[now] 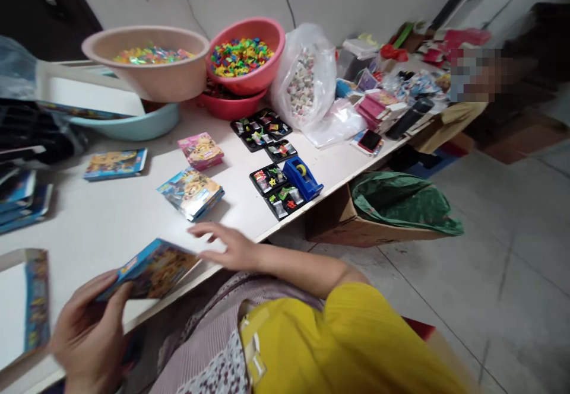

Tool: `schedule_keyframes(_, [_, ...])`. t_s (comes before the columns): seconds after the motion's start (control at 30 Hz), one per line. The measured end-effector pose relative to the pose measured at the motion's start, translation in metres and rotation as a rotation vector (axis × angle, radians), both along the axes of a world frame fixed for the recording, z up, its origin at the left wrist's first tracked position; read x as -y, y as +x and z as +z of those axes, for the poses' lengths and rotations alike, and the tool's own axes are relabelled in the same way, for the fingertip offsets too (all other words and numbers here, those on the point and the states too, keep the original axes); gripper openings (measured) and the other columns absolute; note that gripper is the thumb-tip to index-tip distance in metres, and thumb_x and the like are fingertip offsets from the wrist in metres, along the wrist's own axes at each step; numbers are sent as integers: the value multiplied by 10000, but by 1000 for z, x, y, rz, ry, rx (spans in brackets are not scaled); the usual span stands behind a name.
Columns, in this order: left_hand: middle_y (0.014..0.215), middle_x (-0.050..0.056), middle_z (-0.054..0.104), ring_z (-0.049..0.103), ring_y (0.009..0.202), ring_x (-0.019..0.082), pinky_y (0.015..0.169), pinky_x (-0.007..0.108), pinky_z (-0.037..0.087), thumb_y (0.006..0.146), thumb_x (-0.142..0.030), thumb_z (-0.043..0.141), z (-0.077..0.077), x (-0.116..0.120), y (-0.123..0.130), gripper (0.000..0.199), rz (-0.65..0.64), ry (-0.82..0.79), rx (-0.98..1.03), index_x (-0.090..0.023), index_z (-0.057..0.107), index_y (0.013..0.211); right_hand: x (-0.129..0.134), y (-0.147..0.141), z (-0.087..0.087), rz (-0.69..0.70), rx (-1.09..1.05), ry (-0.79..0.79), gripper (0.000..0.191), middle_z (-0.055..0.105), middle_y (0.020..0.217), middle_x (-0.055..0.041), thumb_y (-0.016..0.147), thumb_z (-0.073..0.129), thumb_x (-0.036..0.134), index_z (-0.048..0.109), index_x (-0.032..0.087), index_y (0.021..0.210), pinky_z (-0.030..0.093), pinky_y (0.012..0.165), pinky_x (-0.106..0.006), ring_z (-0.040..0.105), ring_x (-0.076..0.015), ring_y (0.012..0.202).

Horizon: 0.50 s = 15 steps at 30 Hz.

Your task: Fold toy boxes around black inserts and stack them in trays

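We can read no words; print on the flat, blue-edged, picture-covered cardboard box (157, 270) is too blurred.

The left hand (91, 320) is held at the front edge of the bench (111, 216), thumb and fingers closed in a pinch. The right forearm (303, 267) (bare to the elbow) is stretched toward the bench; over its edge the right hand (234, 248) is held loose, fingers parted.
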<state>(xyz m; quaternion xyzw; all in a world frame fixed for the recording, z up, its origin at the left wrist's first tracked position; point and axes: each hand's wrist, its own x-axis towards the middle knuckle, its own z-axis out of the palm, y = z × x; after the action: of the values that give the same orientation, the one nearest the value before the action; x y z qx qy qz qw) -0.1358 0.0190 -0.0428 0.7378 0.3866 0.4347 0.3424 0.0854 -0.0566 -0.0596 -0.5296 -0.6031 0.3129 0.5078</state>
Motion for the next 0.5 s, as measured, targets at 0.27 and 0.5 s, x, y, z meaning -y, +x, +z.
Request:
schedule_keyframes(0.27, [1088, -146, 679, 661, 967, 224, 902, 488, 559, 713, -231, 716, -31, -14, 8, 481, 45, 146, -32, -563, 660, 1056, 106, 184, 22, -913, 596, -392, 272, 629, 1129, -172, 903, 533, 234, 699, 125, 1088, 480, 952, -400, 632, -255, 1038])
schedule_keyframes(0.5, [959, -43, 715, 669, 809, 216, 640, 365, 530, 652, -220, 770, -41, -29, 6, 424, 85, 291, 31, -435, 725, 1015, 129, 229, 1, -917, 405, -513, 204, 621, 936, -69, 777, 690, 403, 755, 217, 832, 496, 854, -380, 606, -203, 828])
